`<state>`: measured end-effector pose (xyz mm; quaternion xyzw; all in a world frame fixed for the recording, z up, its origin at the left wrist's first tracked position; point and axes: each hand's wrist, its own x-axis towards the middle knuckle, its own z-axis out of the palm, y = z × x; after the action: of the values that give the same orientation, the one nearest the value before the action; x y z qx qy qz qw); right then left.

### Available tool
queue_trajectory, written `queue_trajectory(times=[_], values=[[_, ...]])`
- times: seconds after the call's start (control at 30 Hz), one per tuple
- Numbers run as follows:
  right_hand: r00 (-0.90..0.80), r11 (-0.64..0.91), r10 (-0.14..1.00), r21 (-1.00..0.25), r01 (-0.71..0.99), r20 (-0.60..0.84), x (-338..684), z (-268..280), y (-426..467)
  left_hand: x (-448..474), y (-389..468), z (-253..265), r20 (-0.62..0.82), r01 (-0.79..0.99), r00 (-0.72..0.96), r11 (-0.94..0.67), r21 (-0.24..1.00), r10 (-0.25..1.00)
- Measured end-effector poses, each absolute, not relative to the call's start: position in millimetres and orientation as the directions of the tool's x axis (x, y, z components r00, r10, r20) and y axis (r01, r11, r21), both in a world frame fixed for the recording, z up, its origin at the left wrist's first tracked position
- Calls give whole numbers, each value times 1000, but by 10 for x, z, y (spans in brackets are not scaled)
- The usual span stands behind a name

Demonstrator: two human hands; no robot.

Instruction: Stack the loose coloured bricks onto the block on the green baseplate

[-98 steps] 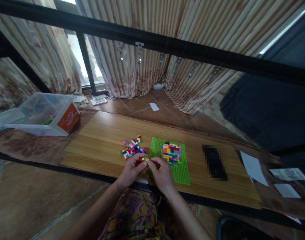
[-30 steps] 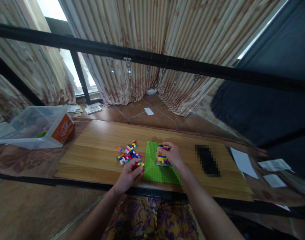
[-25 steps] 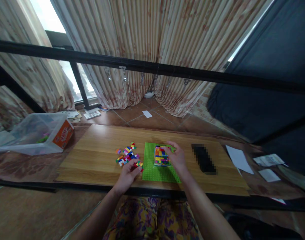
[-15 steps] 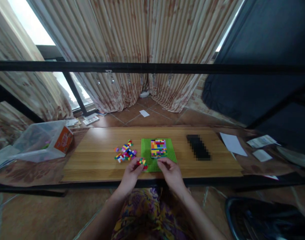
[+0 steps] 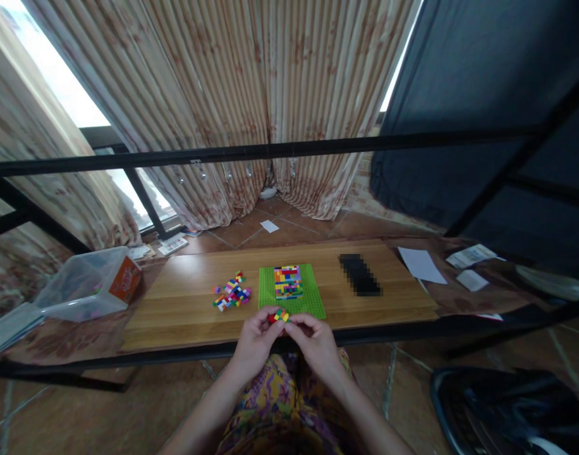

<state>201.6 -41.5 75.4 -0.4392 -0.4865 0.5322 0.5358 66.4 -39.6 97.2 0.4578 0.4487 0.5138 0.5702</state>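
The wooden tabletop [image 5: 185, 284] ends at its near side along a black rail [image 5: 365, 335], and both hands work right over that edge, in front of the wearer's patterned clothing [image 5: 265, 404]. Just beyond them lies a green studded baseplate [image 5: 313, 300], its near-left part hidden by the fingers; a multicoloured brick block [image 5: 288, 282] stands on it, with green margin on either side and in front. To the left, a strip of wood separates the baseplate from a pile of toy bricks [image 5: 232, 292], and a broader stretch runs on to the table's left end, past which a clear plastic box [image 5: 88, 284] sits on brown cloth. To the right, wood lies between the baseplate and a black pixelated object [image 5: 360, 276]. A black bar [image 5: 289, 149] crosses the view beyond the table. The left hand [image 5: 255, 341] reaches in from lower left, thumb and forefinger pinched on a small brick cluster [image 5: 280, 315] of red, yellow, green and orange, held in front of the block. The right hand [image 5: 316, 341] mirrors it, thumb and forefinger nearly together on the cluster's right side; whether they also grip a separate brick is too small to tell.
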Motion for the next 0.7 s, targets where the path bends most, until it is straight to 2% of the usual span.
queue_trajectory(times=[0.2, 0.33, 0.47, 0.57, 0.7], values=[[-15, 39, 999, -994, -103, 41, 2148, 799, -481, 729, -394, 1037, 11, -27, 163, -7, 1000, 986], [-35, -35, 999, -981, -192, -29, 2187, 740, -466, 764, -355, 1015, -1, 24, 210, -5, 1000, 978], [-14, -116, 993, -962, -245, -116, 2261, 613, -307, 743, -259, 880, -67, 44, 167, 60, 997, 984], [124, -98, 985, -977, -189, -123, 2390, 515, -13, 680, -133, 738, -108, 32, 67, 106, 994, 992], [195, 30, 980, -999, 12, 32, 2536, 434, 466, 531, 39, 587, -112, 32, -4, 113, 993, 994]])
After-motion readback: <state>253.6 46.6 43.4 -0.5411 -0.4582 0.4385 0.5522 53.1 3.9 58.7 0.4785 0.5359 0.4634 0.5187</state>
